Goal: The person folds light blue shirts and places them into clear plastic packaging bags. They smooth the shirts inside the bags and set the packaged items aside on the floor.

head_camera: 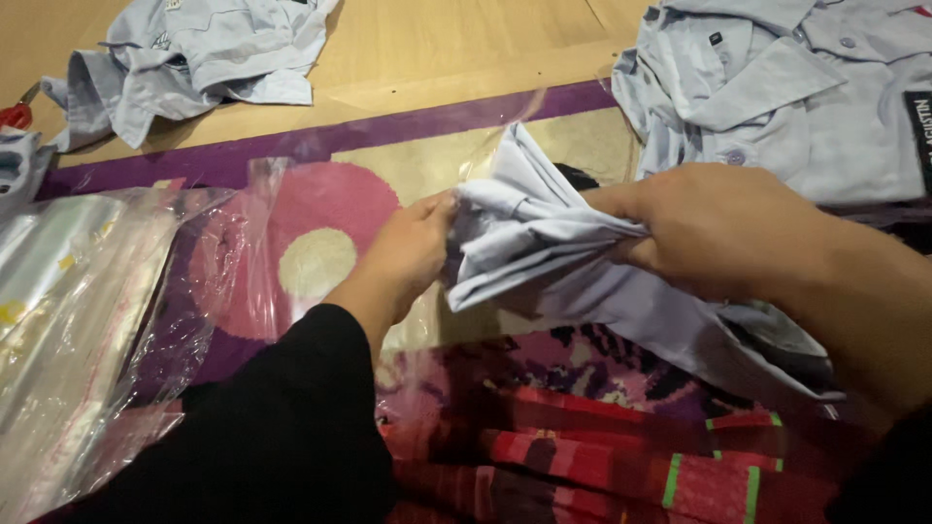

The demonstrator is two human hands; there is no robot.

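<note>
Two hands held one folded pale shirt above the patterned rug, and we saw it lying partly inside a clear plastic bag whose mouth opened toward us. Our left hand, sleeved in black, pinched the shirt's folded edge, fingers clenched on cloth. Our right hand came in from the right, wrist turned inward, fingers wrapped around the bunched middle of the shirt. To do this well, we judged the fold should be kept flat and tight and the bag's mouth held wide, so that nothing snagged. More pale shirts lay on the floor beyond, and loose bags sat at left.
</note>
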